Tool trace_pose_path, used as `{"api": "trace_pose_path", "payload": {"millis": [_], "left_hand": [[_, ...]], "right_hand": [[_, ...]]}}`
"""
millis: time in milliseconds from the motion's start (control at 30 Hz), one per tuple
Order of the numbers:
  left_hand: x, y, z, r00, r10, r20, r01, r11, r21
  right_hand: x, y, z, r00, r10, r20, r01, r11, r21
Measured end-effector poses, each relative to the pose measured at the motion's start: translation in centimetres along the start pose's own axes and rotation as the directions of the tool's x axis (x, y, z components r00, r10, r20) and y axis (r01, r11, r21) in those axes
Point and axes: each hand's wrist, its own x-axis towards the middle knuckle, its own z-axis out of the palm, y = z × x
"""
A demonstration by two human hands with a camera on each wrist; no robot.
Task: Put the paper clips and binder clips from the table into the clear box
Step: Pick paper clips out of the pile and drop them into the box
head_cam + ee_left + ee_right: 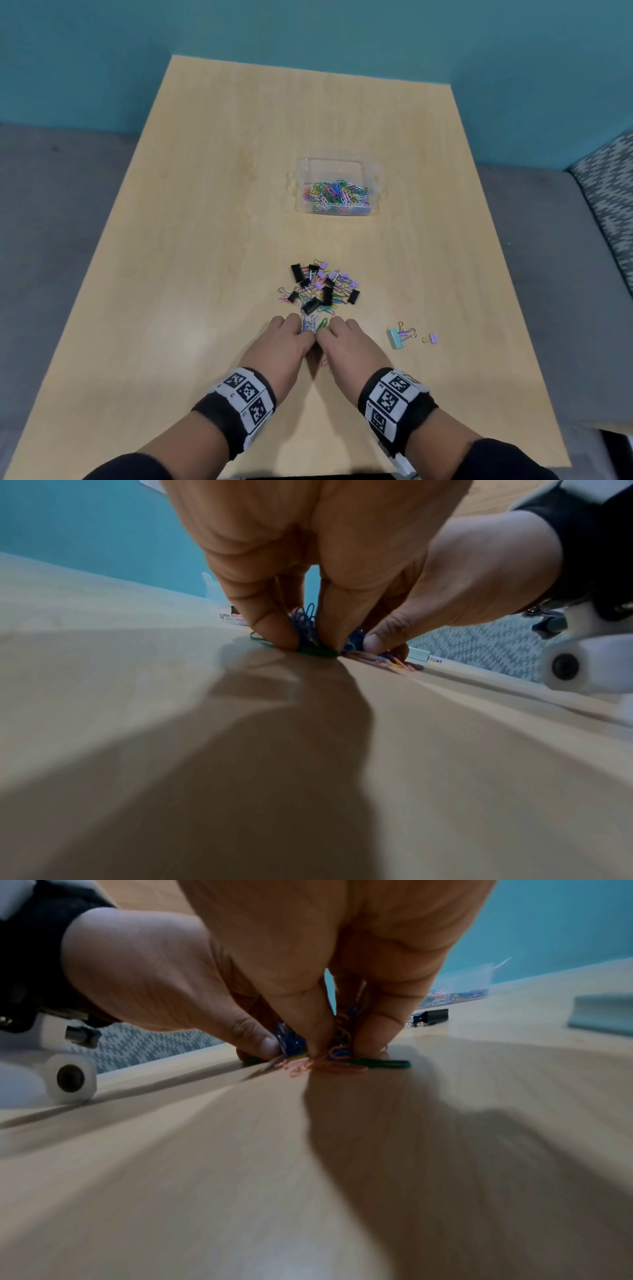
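A clear box (331, 160) stands mid-table with several coloured paper clips (337, 195) inside. Nearer me lies a pile of black and purple binder clips (322, 286) mixed with paper clips. Both hands meet at the pile's near edge. My left hand (302, 329) pinches a bunch of blue paper clips (306, 618) against the table. My right hand (330, 328) pinches orange and blue paper clips (341, 1038), with a green paper clip (383, 1064) lying flat beside its fingertips (371, 1034). The fingertips hide most of what each hand holds.
A teal binder clip (395, 338) and a small purple binder clip (432, 339) lie apart to the right of my right hand. A black binder clip (431, 1016) sits beyond the right fingers. The wooden table (205, 240) ends at a teal wall; a patterned seat (609, 192) is at right.
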Motion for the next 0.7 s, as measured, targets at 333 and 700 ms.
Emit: {"api": "trace_pose_path", "payload": {"millis": [333, 700], "left_hand": [[0.6, -0.6, -1.7, 0.972, -0.227, 0.067, 0.236, 0.912, -0.337], [4.0, -2.2, -9.8, 0.916, -0.194, 0.35, 0.401, 0.438, -0.805]], "right_hand": [[0.4, 1.7, -1.8, 0.987, 0.089, 0.131, -0.116, 0.97, 0.212], [2.3, 4.8, -9.8, 0.927, -0.011, 0.375, -0.212, 0.81, 0.547]]}}
